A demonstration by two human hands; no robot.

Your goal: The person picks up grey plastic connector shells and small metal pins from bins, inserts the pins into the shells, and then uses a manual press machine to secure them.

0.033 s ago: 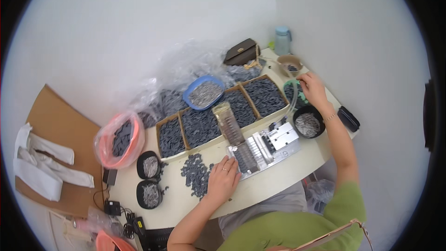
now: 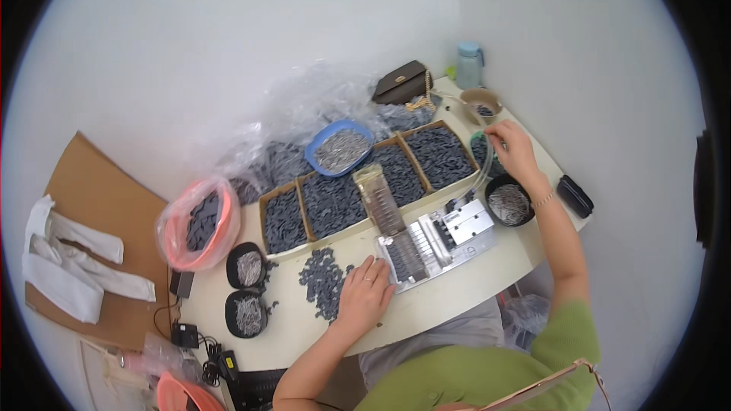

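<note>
So your left hand (image 2: 364,294) is palm-down on the cream-coloured table (image 2: 422,310), fingers loosely extended against the near-left edge of that silver metal fixture with the ribbed bed (image 2: 470,227). No closed grip that I can see, though anything tucked under the fingertips is hidden. Your right hand (image 2: 516,148) is over by the small green bowl of dark bits (image 2: 477,135), fingers bunched with barely any gap, right at the upper end of the curved clear flexible tube (image 2: 486,171). Can't tell if you're pinching the tube, a bit from the bowl, or nothing.

The fixture lies on the table in front of the long divided cardboard tray (image 2: 324,240), with loose small dark grey flat pieces (image 2: 324,283) just left of your left hand. It looks rigid and fairly heavy, probably slick where it's polished, so I'd hold it by the bare outer edges, not the ribs. The tube should be light and bendy; take it near its end so it doesn't kink. The grey pieces look light and stiff (easy to scatter, I bet), so pinch them one at a time by the edges.
</note>
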